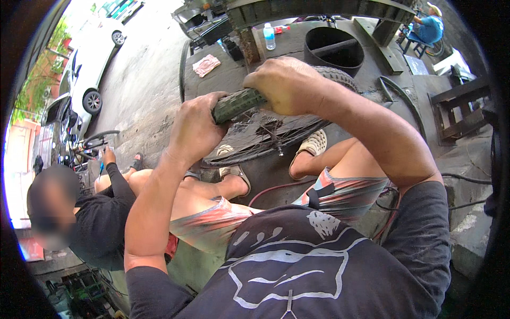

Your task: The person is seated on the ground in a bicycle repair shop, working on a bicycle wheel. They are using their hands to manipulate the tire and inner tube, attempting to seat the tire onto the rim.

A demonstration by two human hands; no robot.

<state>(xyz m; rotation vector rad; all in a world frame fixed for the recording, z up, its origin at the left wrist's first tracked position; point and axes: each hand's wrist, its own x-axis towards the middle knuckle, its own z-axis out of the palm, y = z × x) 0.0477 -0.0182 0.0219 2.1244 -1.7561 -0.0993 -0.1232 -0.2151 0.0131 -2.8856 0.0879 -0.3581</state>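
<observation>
Much grey concrete floor (143, 117) all around, stained and scuffed, stretching from shaded work space to bright daylight past its left edge. Along that edge, a white car (90, 64). At the floor's far edge, a heavy dark metal frame (319, 11) on thick legs. Close by on the left, a seated co-worker (106, 223) in black; toward the far right corner, another person (427, 29) on a blue stool (416, 42).

Near the middle of the floor, a bicycle wheel (269, 127), with its knobbly tyre (239, 105) gripped at the far side. Just beyond, a round black tub (333, 57). Left hand (199, 125) with fingers curled tightly round the tyre; right hand (287, 85) likewise closed over it, with only a short stretch of tread between.

Nearer, beige clogs (313, 143). Left of a frame leg, a crumpled pink cloth (206, 65); right of that leg, an upright clear bottle (270, 37).
</observation>
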